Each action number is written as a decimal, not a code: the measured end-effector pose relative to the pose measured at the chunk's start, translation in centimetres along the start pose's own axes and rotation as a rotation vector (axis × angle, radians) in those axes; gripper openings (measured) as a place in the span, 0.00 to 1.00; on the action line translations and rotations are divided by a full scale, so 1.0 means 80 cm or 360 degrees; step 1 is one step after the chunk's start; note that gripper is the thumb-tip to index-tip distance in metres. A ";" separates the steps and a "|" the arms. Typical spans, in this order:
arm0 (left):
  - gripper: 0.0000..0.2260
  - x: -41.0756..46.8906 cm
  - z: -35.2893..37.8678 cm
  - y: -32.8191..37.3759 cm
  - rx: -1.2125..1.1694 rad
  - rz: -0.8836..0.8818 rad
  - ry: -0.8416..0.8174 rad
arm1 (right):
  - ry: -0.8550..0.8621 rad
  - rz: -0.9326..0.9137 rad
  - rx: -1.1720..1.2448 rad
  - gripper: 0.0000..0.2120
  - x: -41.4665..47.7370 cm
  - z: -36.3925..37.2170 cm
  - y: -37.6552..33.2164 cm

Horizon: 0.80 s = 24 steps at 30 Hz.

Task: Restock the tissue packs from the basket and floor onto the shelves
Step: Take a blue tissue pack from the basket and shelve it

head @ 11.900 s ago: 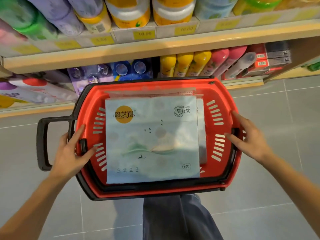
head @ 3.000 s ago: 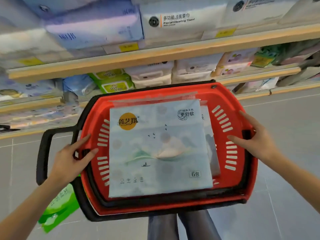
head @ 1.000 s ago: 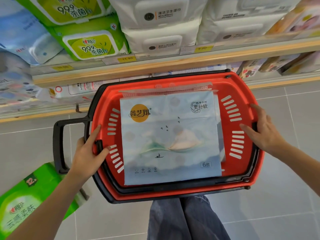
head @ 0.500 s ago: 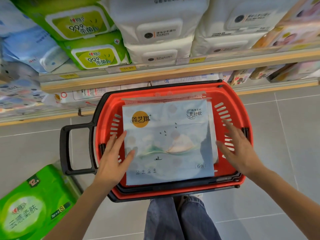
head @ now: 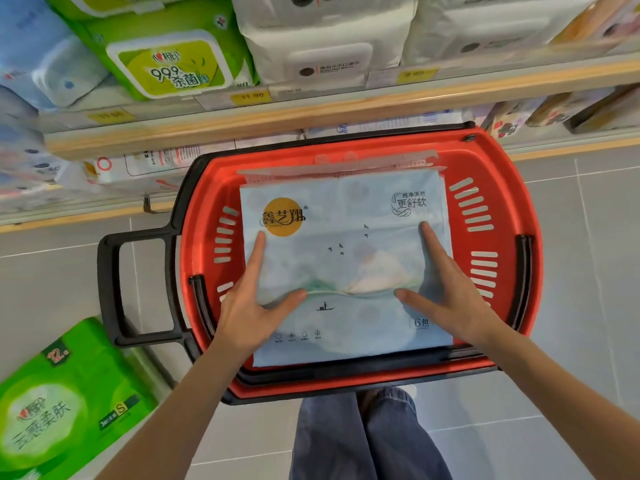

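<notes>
A red basket [head: 498, 216] with a black handle rests on the floor in front of the shelves. A pale blue tissue pack [head: 346, 216] with a yellow round logo lies flat on top inside it; more packs show under its right edge. My left hand [head: 251, 306] lies flat on the pack's left side with fingers spread. My right hand [head: 446, 292] lies flat on its right side, thumb pointing inward. Neither hand is closed around the pack. A green tissue pack [head: 65, 407] lies on the floor at the lower left.
The wooden shelf [head: 311, 116] above the basket holds green wet-wipe packs [head: 166, 60], white packs [head: 325, 39] and blue packs at the left. A lower shelf behind the basket holds more packs. Grey tiled floor [head: 571, 393] lies to the right; my legs are below the basket.
Both hands left the basket's rim and moved inward onto the top of the pale blue pack. The basket now sits on the floor and the view has moved closer.
</notes>
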<state>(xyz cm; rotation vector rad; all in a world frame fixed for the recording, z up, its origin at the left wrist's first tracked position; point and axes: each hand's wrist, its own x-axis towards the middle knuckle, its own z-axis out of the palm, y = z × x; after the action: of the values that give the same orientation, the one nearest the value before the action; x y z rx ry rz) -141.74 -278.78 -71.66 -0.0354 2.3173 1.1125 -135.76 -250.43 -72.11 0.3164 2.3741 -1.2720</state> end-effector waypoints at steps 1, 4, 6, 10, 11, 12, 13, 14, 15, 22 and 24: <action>0.43 0.001 0.001 0.003 -0.0047 0.0004 0.0028 | 0.0011 -0.0003 0.0029 0.44 0.001 0.001 0.000; 0.42 0.000 0.006 0.007 -0.0152 0.0028 0.0085 | 0.0038 -0.0018 0.0057 0.44 0.000 0.000 -0.003; 0.43 -0.001 0.004 0.008 -0.0187 -0.0001 0.0072 | 0.0043 -0.0014 0.0057 0.44 -0.001 -0.002 -0.005; 0.43 -0.004 -0.002 0.017 -0.0268 -0.0005 0.0004 | 0.0057 -0.0013 0.0073 0.44 -0.007 -0.010 -0.013; 0.43 -0.006 -0.005 0.021 -0.0261 0.0010 0.0014 | 0.0073 -0.0016 0.0077 0.44 -0.009 -0.013 -0.017; 0.43 -0.008 -0.007 0.026 -0.0244 0.0035 0.0021 | 0.0091 -0.0026 0.0084 0.44 -0.012 -0.017 -0.021; 0.43 -0.010 -0.009 0.030 -0.0224 0.0053 0.0027 | 0.0107 -0.0036 0.0091 0.44 -0.015 -0.022 -0.027; 0.43 -0.013 -0.012 0.035 -0.0215 0.0064 0.0035 | 0.0116 -0.0043 0.0093 0.44 -0.018 -0.027 -0.033; 0.44 -0.016 -0.015 0.039 -0.0212 0.0069 0.0049 | 0.0120 -0.0051 0.0089 0.44 -0.021 -0.033 -0.039; 0.44 -0.050 -0.051 0.100 -0.0232 0.0152 0.0186 | 0.0202 -0.0224 0.0068 0.42 -0.049 -0.086 -0.105; 0.43 -0.061 -0.070 0.126 -0.0235 0.0191 0.0226 | 0.0242 -0.0265 0.0037 0.41 -0.057 -0.107 -0.131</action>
<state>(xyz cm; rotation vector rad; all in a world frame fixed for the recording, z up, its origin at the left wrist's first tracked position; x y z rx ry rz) -142.91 -277.29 -59.31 -0.0318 2.3826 1.3808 -138.05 -249.08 -58.09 0.2337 2.5612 -1.3958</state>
